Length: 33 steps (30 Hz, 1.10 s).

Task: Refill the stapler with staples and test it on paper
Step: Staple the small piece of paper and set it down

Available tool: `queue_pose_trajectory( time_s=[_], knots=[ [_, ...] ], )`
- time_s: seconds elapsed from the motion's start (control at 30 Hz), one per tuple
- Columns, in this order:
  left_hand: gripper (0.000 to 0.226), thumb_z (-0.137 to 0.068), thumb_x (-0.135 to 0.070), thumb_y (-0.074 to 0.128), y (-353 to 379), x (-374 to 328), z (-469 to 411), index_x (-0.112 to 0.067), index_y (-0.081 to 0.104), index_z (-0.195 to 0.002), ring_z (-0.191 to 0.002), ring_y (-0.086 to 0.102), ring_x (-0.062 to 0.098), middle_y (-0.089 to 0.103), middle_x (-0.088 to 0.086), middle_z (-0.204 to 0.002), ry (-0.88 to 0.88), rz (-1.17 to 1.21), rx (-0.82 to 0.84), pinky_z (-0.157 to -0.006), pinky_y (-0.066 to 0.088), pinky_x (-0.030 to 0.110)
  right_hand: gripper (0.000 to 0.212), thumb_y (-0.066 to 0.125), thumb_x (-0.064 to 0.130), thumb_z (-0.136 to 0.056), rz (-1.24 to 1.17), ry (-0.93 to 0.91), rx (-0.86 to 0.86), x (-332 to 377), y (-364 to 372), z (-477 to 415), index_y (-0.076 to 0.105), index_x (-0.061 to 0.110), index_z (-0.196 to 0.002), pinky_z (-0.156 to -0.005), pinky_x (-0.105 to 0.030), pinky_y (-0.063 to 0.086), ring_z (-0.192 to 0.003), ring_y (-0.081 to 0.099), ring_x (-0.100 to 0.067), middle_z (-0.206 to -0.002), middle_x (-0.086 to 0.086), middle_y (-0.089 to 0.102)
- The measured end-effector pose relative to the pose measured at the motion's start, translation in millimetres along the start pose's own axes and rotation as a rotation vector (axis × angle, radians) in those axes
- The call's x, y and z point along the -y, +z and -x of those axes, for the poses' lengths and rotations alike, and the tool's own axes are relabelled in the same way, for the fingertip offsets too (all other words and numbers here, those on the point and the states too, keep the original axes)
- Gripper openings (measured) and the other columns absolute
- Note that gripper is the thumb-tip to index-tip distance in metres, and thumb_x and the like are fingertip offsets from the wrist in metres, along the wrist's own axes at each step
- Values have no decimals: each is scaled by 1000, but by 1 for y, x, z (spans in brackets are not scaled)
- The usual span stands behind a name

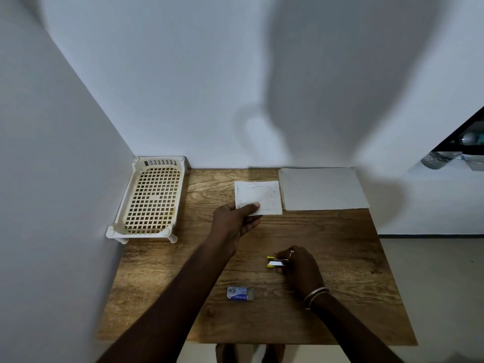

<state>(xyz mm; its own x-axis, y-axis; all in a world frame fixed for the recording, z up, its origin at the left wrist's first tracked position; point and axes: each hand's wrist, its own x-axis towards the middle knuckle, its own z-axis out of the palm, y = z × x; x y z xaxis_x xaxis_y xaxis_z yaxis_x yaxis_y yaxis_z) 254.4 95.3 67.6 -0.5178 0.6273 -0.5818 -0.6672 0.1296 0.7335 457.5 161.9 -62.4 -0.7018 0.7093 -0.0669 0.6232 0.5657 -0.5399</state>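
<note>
A small white paper square (262, 196) lies at the back middle of the wooden table (340, 271). My left hand (234, 221) pinches its near left corner, thumb on top. My right hand (298, 267) grips a small yellow and silver stapler (275, 262) just above the table, with the stapler's nose pointing left. A small blue and white staple box (239, 293) lies flat on the table in front of the stapler, between my two forearms.
A cream perforated plastic tray (125, 205) on short legs stands in the back left corner against the wall. A larger white sheet (323, 189) lies at the back right, next to the paper square. The table's right edge drops to the floor.
</note>
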Motion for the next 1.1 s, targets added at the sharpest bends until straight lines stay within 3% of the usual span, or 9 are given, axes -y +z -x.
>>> queue_pose_trajectory(
  time_s=[0.13,0.2,0.33,0.43,0.53,0.6,0.77,0.93,1.1],
  knots=[
    [24,-83,-2,81,1,-2,0,-5,68,-103,-85,79,26,81,7,-87,4,-3,-1,-74,65,33,42,86,24,-71,10,16,84,4,-9,-2,76,20,-112,-87,-34,48,-103,63,-23,-106,-1,70],
    [26,-83,-2,81,1,-3,0,-4,68,-105,-85,79,27,81,9,-89,6,4,-1,-73,65,33,38,81,24,-79,-100,54,11,14,-19,-4,73,19,-116,-93,-33,50,-106,62,-17,-111,1,68],
    [27,-82,-2,81,1,-5,-1,-2,68,-106,-85,79,28,81,11,-91,16,9,-2,-70,64,31,10,67,35,-95,-559,306,-246,50,-53,-24,73,27,-97,-82,-33,59,-86,70,-7,-90,8,74],
    [23,-82,-2,82,3,-6,0,-5,68,-100,-84,79,27,81,8,-86,28,0,-5,-70,64,32,26,66,38,-95,-1152,517,-216,75,-78,-49,73,13,-95,-65,-30,61,-78,77,-22,-86,-10,78],
    [22,-82,-3,82,6,-9,1,-6,68,-99,-81,79,25,81,5,-84,40,-3,0,-69,64,30,35,76,36,-88,-1399,561,-156,89,-93,-62,71,4,-101,-58,-30,60,-76,77,-27,-89,-17,78],
    [22,-82,-2,82,9,-12,2,-6,69,-99,-81,79,25,81,6,-85,47,5,5,-67,63,30,36,82,32,-83,-1421,543,-166,96,-97,-66,72,3,-101,-60,-30,60,-76,77,-28,-89,-16,78],
    [23,-82,-4,82,8,-15,2,-3,70,-102,-82,79,27,81,10,-89,61,14,5,-68,64,31,12,82,6,-81,-1402,497,-259,102,-97,-74,74,5,-90,-57,-25,59,-64,74,-20,-76,-10,77],
    [23,-83,-15,84,-2,-15,-5,-2,73,-98,-84,79,28,81,10,-89,120,5,-78,-67,63,32,11,81,5,-81,-1340,494,-293,96,-95,-78,73,7,-89,-57,-23,59,-64,75,-20,-72,-5,78],
    [20,-83,-13,83,-10,0,-18,-2,75,-98,-81,78,29,80,14,-91,111,-46,-142,-65,63,35,10,81,6,-82,-1281,559,-278,86,-79,-82,73,9,-87,-53,-24,58,-61,74,-20,-73,-8,76]
  ],
)
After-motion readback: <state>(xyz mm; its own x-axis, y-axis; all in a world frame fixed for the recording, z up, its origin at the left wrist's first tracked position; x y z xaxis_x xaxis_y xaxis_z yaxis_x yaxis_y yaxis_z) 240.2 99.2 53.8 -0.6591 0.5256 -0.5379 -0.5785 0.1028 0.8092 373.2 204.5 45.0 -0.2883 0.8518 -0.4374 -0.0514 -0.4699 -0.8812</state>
